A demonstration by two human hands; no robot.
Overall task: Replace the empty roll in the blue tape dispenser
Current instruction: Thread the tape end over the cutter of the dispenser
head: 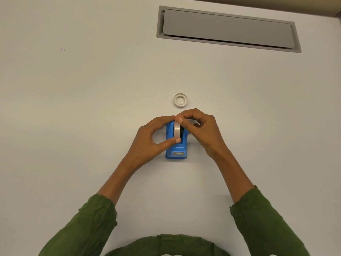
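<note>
The blue tape dispenser (176, 151) stands on the white table, its metal cutter toward me. A white tape roll (177, 131) sits upright in its cradle. My left hand (153, 138) curls round the roll, thumb on its near edge and fingers on its far edge. My right hand (200, 129) is on the dispenser's right side, its fingers curled and its thumb and forefinger pinching at the top of the roll. A second small white roll (180, 100) lies flat on the table just beyond the dispenser.
A grey recessed cable hatch (227, 28) is set into the white table (73, 108) at the back right. My green sleeves reach in from the bottom edge.
</note>
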